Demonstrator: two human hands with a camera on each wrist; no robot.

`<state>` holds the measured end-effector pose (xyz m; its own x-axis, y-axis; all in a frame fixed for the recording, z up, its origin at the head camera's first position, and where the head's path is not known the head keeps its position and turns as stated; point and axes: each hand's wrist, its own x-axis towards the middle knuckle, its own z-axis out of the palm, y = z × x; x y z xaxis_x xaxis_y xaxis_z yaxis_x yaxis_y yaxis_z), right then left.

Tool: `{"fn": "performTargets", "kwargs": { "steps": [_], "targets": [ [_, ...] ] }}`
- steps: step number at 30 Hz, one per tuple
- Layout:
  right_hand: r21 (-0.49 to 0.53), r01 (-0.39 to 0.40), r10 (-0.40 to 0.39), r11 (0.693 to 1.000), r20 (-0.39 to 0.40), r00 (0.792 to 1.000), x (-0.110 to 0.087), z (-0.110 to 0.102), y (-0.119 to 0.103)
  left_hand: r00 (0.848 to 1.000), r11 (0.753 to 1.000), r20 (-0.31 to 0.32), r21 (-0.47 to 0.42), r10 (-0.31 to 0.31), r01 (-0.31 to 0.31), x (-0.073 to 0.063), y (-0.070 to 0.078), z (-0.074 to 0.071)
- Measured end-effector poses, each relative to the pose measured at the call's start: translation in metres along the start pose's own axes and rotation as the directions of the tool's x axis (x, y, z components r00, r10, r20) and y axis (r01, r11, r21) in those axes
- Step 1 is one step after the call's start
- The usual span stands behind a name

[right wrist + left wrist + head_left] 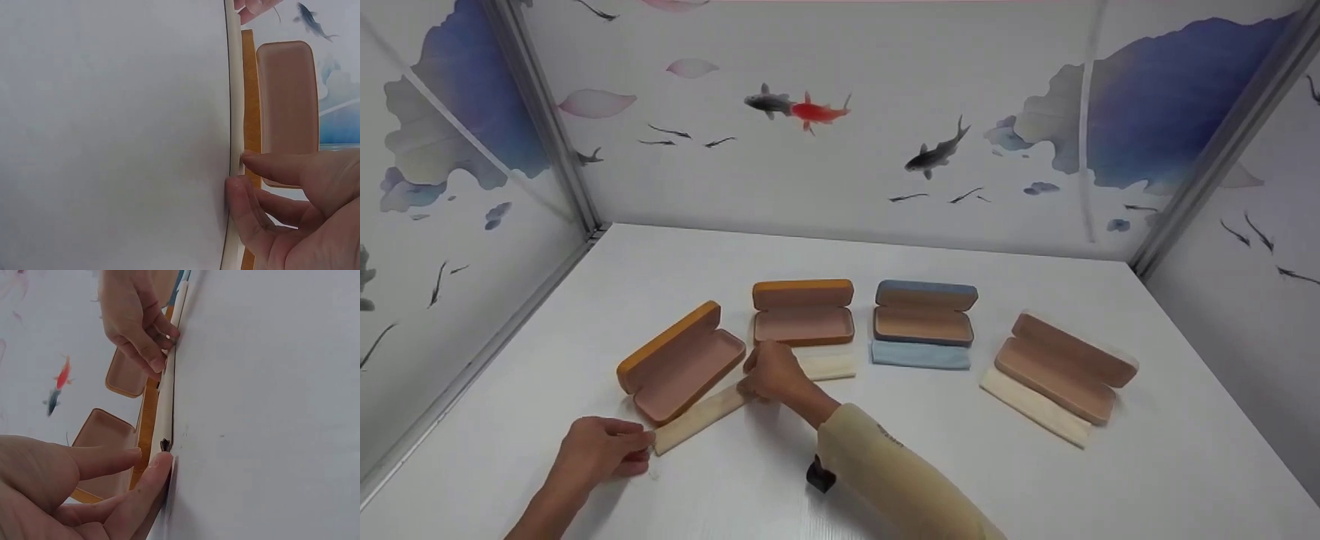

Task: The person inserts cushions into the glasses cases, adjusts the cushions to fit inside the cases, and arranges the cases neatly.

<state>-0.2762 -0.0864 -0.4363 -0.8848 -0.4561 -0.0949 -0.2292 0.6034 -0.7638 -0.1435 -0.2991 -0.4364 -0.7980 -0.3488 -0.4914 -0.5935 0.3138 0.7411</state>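
Note:
A narrow folded cream cloth (700,417) lies slantwise on the table along the front of the open orange glasses case (690,375) at the left. My left hand (601,450) pinches its left end between thumb and fingertips; the left wrist view shows a small dark spot on the cloth right by the fingertip. Near the other end, my right hand (777,373) grips the cloth, with the thumb (264,163) on the case side and a forefinger (239,194) on the front edge. That hand hides the left part of a second cream cloth (829,366).
Behind the right hand stands another open orange case (804,327). To its right are an open blue case (923,325) with a folded blue cloth (920,355) before it, and a pinkish-beige open case (1057,379) with a cream cloth (1035,407). Printed panels (840,180) enclose the table.

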Motion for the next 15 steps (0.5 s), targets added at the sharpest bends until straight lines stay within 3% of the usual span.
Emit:
{"fn": "performTargets", "kwargs": {
  "steps": [12,15],
  "targets": [
    [-0.055,0.066,-0.065,0.996,0.014,0.998,0.0025,0.0012,0.0038,0.997,0.992,-0.012,0.094,0.080,-0.079,-0.0007,0.0008,0.0104],
    [-0.063,0.057,-0.055,0.996,0.034,0.998,0.0028,0.0003,0.0034,0.998,0.993,-0.014,0.098,0.062,-0.061,-0.0014,0.0012,0.0108]
  ]
}}
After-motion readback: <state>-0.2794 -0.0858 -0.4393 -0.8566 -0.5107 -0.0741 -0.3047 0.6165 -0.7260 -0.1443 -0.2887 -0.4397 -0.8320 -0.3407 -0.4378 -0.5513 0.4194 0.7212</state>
